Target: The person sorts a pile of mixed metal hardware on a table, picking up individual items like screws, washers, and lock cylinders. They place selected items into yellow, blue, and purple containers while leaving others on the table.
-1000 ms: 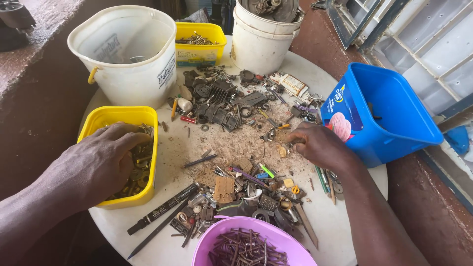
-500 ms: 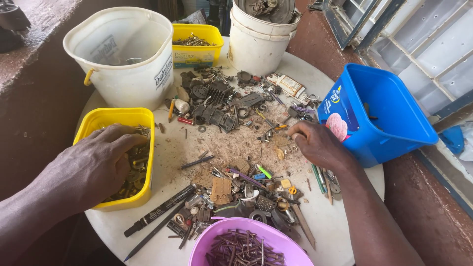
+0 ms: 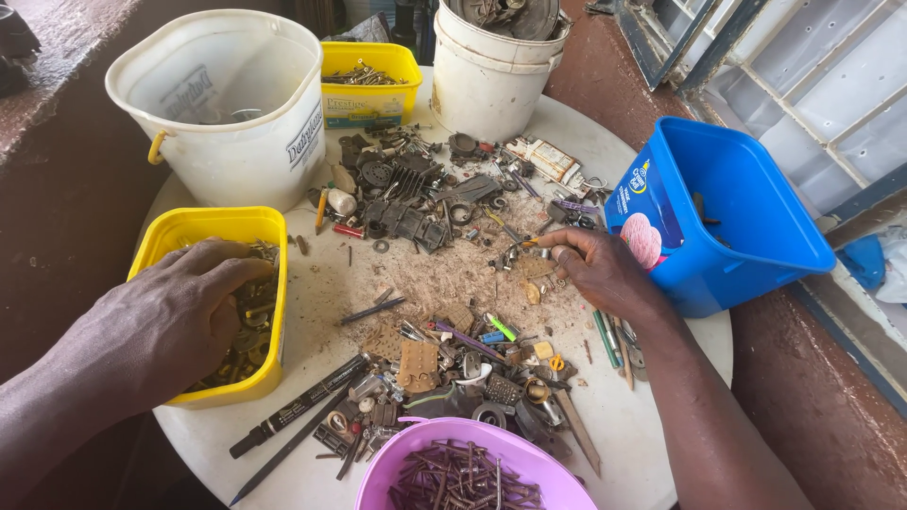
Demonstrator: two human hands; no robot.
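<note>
The left hand (image 3: 179,316) lies palm down in the yellow tub (image 3: 194,229) at the left edge of the round white worktop (image 3: 652,416), its fingers curled loosely over the small brass-coloured hardware (image 3: 248,316) heaped inside. Whether that grip actually closes on any piece I cannot tell, since the fingertips are buried among the bits.

The right hand (image 3: 605,274) rests on the worktop near the blue tub (image 3: 746,212), which stands tilted at the right rim. Its thumb and forefinger are pressed together around a small metal piece (image 3: 529,244) (too small to identify) lying at the edge of the scattered scrap pile (image 3: 425,203), while the other fingers stay bent and touch the sawdust-strewn surface.

The pile spreads across the middle: dark plastic and metal parts toward the far side, screws, clips, a green-tipped bit and a perforated brown plate (image 3: 419,365) nearer the person. A long black tool (image 3: 302,404) lies diagonally by the near left, just beside the yellow tub.

At the near edge sits a purple bowl (image 3: 425,453) full of rusty nails (image 3: 468,482). On the far side stand a large white bucket (image 3: 236,123), a second, smaller yellow container (image 3: 368,85) holding screws, and another white bucket (image 3: 491,80) loaded with metal parts.
</note>
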